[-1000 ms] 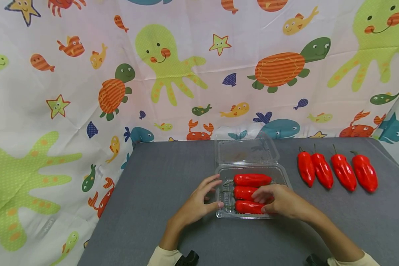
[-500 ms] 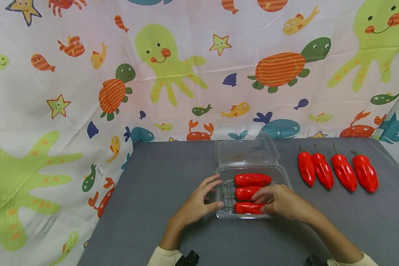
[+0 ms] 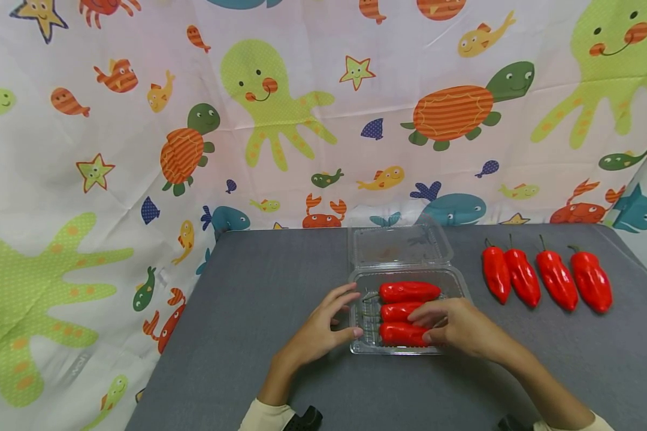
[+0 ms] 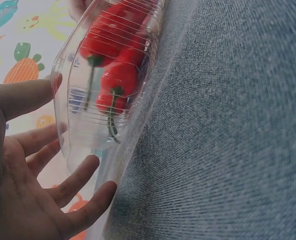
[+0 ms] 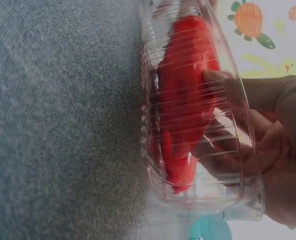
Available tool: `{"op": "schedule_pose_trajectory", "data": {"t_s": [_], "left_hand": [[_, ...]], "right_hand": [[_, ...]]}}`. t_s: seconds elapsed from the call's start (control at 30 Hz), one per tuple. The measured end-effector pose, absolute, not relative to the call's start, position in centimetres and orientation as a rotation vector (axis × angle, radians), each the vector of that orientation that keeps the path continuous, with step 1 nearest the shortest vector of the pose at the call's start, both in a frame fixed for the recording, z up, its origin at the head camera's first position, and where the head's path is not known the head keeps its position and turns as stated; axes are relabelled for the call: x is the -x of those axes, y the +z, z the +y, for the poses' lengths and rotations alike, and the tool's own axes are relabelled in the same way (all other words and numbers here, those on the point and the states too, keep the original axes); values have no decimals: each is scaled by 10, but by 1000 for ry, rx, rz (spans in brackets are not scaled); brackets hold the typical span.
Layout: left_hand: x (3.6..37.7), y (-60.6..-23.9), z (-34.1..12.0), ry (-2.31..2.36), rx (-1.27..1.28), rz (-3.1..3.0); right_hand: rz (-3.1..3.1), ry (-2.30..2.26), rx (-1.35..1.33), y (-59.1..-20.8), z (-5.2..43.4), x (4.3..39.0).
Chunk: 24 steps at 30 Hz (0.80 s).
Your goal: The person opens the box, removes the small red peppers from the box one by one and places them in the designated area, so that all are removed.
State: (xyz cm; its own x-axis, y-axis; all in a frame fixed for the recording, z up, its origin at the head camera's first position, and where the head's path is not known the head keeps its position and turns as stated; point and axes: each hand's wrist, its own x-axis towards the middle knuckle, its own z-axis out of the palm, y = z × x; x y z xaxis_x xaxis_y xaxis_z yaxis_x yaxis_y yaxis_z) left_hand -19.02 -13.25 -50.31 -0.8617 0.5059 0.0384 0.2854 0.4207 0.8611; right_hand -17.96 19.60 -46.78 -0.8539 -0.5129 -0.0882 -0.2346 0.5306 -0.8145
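A clear plastic clamshell box (image 3: 410, 351) sits on the grey table with its lid (image 3: 399, 245) folded back. Inside lie three red peppers in a row: a far one (image 3: 408, 291), a middle one (image 3: 396, 312) and a near one (image 3: 401, 334), stems to the left. My right hand (image 3: 455, 326) reaches in over the box's right side and pinches the tip end of the near pepper (image 5: 188, 90) between thumb and fingers, partly covering the middle one. At the box's left rim my left hand (image 3: 318, 326) has its thumb and fingers spread, fingertips at the plastic (image 4: 62, 105).
Several more red peppers (image 3: 557, 279) stand in a row on the table to the right of the box, stems pointing away. Behind the table's far edge hangs a curtain (image 3: 313, 143) printed with sea animals.
Between the right fingers the near pepper has rolled and shifted slightly, first toward me, then away toward the middle pepper. The left hand has stayed at the box's left rim.
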Motion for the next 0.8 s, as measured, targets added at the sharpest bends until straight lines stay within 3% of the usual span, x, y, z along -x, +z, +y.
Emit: {"op": "schedule_pose_trajectory", "data": {"t_s": [0.8], "left_hand": [[191,-504,-132,1404,-713,2471]], "right_hand": [[2588,-1393,396,-452,207,169]]}}
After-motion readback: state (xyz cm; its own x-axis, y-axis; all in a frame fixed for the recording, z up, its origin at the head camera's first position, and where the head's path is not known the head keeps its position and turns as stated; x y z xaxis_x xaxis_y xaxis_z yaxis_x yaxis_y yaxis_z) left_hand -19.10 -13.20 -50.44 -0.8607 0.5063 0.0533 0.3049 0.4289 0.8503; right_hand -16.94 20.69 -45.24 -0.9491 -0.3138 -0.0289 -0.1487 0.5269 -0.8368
